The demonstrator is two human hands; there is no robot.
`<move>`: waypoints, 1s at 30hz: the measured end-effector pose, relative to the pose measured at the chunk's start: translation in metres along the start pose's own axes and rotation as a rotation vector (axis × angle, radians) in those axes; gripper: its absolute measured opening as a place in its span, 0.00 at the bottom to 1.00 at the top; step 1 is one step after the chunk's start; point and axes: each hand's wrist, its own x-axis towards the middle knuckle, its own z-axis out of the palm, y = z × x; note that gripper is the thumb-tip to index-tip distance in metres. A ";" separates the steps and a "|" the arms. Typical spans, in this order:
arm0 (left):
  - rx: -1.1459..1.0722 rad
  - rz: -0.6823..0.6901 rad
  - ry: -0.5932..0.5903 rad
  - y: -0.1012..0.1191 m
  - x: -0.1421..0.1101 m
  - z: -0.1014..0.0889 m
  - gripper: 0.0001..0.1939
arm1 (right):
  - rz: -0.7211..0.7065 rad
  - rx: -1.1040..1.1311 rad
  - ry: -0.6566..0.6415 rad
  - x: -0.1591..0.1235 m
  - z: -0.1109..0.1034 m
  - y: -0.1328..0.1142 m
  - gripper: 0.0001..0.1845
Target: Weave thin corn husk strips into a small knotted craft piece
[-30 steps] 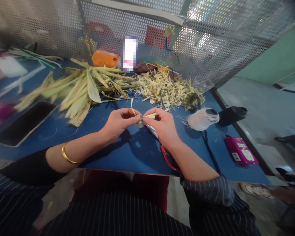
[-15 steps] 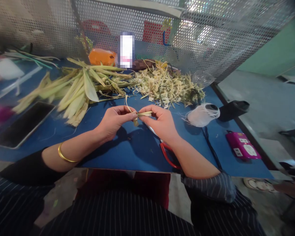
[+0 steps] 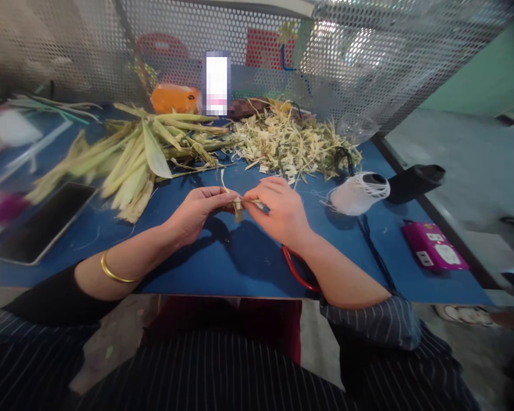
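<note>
Between my two hands, above the blue table (image 3: 248, 268), is a small folded piece of corn husk (image 3: 238, 212). My left hand (image 3: 201, 211) pinches it between thumb and fingers, and a thin strip sticks up beside the thumb. The fingertips of my right hand (image 3: 280, 208) are closed on the husk's right end, which is mostly hidden by them. Under my right wrist lie red-handled scissors (image 3: 297, 273), largely covered by the hand and forearm.
Long corn husks (image 3: 131, 165) lie behind my left hand, with a heap of husk scraps (image 3: 286, 140) to their right. A phone (image 3: 47, 222) lies at left. White thread spool (image 3: 357, 194), black spool (image 3: 417, 182) and magenta power socket (image 3: 434, 245) stand at right. A perforated metal screen (image 3: 248, 40) rises behind.
My right hand has turned and its fingers have closed further over the husk's right end. My left hand keeps its pinch. The view has shifted slightly.
</note>
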 end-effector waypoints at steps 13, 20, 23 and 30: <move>0.346 0.089 -0.007 0.004 0.000 -0.003 0.10 | -0.015 -0.101 -0.058 0.001 0.001 -0.002 0.12; 0.179 0.071 -0.027 0.004 0.001 0.002 0.05 | -0.116 -0.149 -0.072 0.000 0.000 0.002 0.13; 0.122 0.055 -0.036 0.004 0.000 0.003 0.06 | -0.125 -0.184 -0.029 -0.001 0.001 0.003 0.13; 0.106 0.065 0.022 0.003 -0.002 0.002 0.09 | -0.068 -0.148 -0.024 0.000 0.002 0.000 0.11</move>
